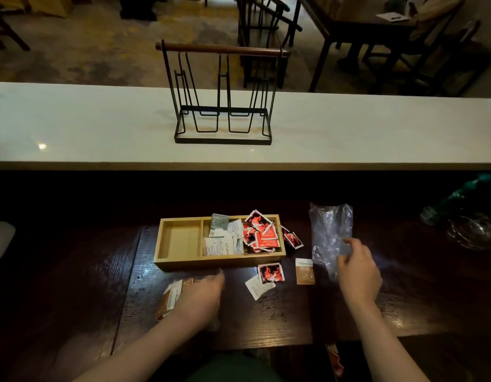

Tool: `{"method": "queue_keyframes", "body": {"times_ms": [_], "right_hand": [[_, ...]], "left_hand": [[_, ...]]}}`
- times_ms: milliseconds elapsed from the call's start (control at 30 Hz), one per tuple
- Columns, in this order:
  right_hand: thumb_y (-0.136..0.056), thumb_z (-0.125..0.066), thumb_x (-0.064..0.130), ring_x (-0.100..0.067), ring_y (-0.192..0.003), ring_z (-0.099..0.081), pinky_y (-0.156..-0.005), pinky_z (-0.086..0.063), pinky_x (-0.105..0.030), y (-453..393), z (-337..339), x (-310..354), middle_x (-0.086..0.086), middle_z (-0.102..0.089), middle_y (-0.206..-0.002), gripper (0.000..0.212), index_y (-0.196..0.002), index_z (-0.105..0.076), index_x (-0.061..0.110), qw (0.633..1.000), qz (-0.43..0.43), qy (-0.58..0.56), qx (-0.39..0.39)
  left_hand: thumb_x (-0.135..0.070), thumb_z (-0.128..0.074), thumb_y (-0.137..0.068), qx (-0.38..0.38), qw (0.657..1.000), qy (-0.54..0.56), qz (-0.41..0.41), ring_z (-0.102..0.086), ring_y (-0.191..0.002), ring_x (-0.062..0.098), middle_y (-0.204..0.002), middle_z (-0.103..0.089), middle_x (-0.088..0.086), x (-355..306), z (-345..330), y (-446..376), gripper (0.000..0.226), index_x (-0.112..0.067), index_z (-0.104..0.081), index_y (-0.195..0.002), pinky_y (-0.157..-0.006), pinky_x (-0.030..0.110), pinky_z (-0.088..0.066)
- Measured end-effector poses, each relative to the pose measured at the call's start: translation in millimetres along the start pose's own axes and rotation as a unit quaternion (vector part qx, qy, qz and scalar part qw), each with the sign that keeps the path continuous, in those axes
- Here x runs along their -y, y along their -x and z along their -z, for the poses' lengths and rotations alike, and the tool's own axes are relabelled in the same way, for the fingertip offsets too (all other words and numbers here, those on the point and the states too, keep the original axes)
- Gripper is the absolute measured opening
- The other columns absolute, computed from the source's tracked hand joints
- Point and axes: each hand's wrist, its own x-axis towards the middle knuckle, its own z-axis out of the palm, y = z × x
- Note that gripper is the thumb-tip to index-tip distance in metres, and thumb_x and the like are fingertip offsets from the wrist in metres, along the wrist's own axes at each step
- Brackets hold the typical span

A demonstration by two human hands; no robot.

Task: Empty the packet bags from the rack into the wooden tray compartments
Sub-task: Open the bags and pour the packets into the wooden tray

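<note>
Packets [240, 235] fill the middle and right compartments of the wooden tray [219, 261]. Right grip [357, 268] pinches the clear bag [331, 230]; left grip [203, 296], blurred over brown packets [170, 299], cannot be read.

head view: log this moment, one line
rack empty | tray: white packets middle, red packets right | left hand over loose packets, blurred | right hand holds clear bag

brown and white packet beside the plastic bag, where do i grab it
Pinch the brown and white packet by its near short edge, coming from above. It lies flat on the table, so a fingertip likely must lift that free edge; the plastic bag crowds its right side.
</note>
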Motion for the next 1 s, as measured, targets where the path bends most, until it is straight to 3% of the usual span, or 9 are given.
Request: {"method": "queue_keyframes", "body": {"times_ms": [100, 167, 233, 333, 433, 500, 700, 833, 1000], "right_hand": [[-0.087, -0.051, 0.013, -0.038, -0.105, -0.058, -0.080, -0.047, -0.045, -9.2, -14.3, -5.3, -0.013, -0.056, -0.125, 0.040, -0.126, -0.051, 0.022, 0.993, -0.008, 0.044, 0.111], [-0.090, -0.050, 0.018, -0.037, -0.109, -0.057, -0.084, -0.048, -0.045, -14.0, -21.6, -6.6, -0.015, -0.052, -0.131, 0.041, -0.131, -0.048, 0.022, 0.982, -0.012, 0.069, 0.175], [-0.093, -0.050, 0.027, -0.038, -0.109, -0.057, -0.084, -0.048, -0.044, -15.2, -25.4, -6.4, -0.017, -0.048, -0.131, 0.043, -0.134, -0.044, 0.021, 0.975, -0.025, 0.094, 0.197], [-0.089, -0.056, 0.040, -0.037, -0.101, -0.057, -0.077, -0.049, -0.043, -8.6, -20.3, 0.5, -0.017, -0.046, -0.119, 0.052, -0.131, -0.044, 0.012, 0.984, -0.020, 0.120, 0.128], [-0.087, -0.062, 0.031, -0.034, -0.089, -0.059, -0.070, -0.049, -0.040, 4.0, -10.4, 22.4, -0.016, -0.050, -0.109, 0.043, -0.121, -0.052, 0.007, 0.996, 0.052, 0.063, 0.029], [-0.088, -0.061, 0.023, -0.027, -0.085, -0.059, -0.069, -0.047, -0.034, 18.9, -9.1, 46.8, -0.011, -0.053, -0.108, 0.033, -0.117, -0.056, 0.009, 0.992, 0.125, 0.007, 0.029], [-0.090, -0.058, 0.016, 0.001, -0.079, -0.053, -0.070, -0.041, -0.010, 89.0, -30.9, 124.4, 0.010, -0.055, -0.100, 0.018, -0.106, -0.062, 0.023, 0.903, 0.199, -0.200, 0.323], [-0.084, -0.065, 0.019, -0.003, -0.073, -0.055, -0.070, -0.045, -0.010, 115.2, -39.8, 167.6, 0.003, -0.062, -0.097, 0.028, -0.112, -0.065, 0.015, 0.849, 0.193, -0.255, 0.421], [-0.078, -0.070, 0.024, -0.017, -0.096, -0.058, -0.087, -0.050, -0.031, 122.7, -41.4, 187.3, -0.003, -0.056, -0.114, 0.044, -0.120, -0.061, 0.017, 0.841, 0.219, -0.211, 0.448]], "left_hand": [[-0.025, -0.054, -0.091, -0.077, 0.981, 0.161, 0.070, -0.065, -0.076, 0.023, -0.090, -0.069, 0.005, 16.4, -3.5, -1.2, 0.053, -0.023, -0.027, -0.137, -0.069, 0.037, -0.051], [-0.028, -0.060, -0.087, -0.070, 0.959, 0.244, 0.124, -0.064, -0.078, 0.023, -0.090, -0.069, 0.004, 29.2, -5.9, -2.7, 0.049, -0.023, -0.033, -0.128, -0.069, 0.038, -0.052], [-0.020, -0.065, -0.084, -0.042, 0.931, 0.328, 0.157, -0.062, -0.075, 0.020, -0.085, -0.065, 0.002, 41.1, -3.2, -3.7, 0.022, -0.018, -0.049, -0.098, -0.067, 0.034, -0.049], [-0.003, -0.065, -0.083, 0.020, 0.888, 0.430, 0.161, -0.057, -0.056, 0.016, -0.066, -0.059, 0.006, 54.1, -2.2, -0.5, 0.019, -0.012, -0.056, -0.069, -0.051, 0.032, -0.052], [0.000, -0.062, -0.084, 0.047, 0.856, 0.489, 0.161, -0.055, -0.053, 0.014, -0.063, -0.054, 0.007, 59.9, 3.0, 7.6, 0.019, -0.008, -0.057, -0.068, -0.043, 0.024, -0.048], [0.001, -0.060, -0.086, 0.053, 0.831, 0.533, 0.149, -0.053, -0.047, 0.008, -0.057, -0.052, 0.003, 60.6, 9.4, 11.4, 0.022, -0.007, -0.055, -0.067, -0.041, 0.020, -0.045], [0.005, -0.048, -0.090, 0.066, 0.752, 0.641, 0.136, -0.056, -0.044, 0.006, -0.053, -0.054, 0.001, 56.0, 28.7, 21.5, 0.018, -0.003, -0.052, -0.074, -0.047, 0.024, -0.051], [-0.007, -0.062, -0.080, 0.049, 0.757, 0.642, 0.108, -0.054, -0.056, 0.010, -0.060, -0.051, 0.004, 55.0, 32.2, 25.5, 0.013, -0.005, -0.053, -0.071, -0.062, 0.029, -0.049], [0.003, -0.063, -0.083, -0.002, 0.793, 0.599, 0.111, -0.057, -0.049, 0.007, -0.055, -0.061, 0.003, 57.3, 35.8, 26.4, 0.018, -0.003, -0.060, -0.067, -0.047, 0.018, -0.047]]}}
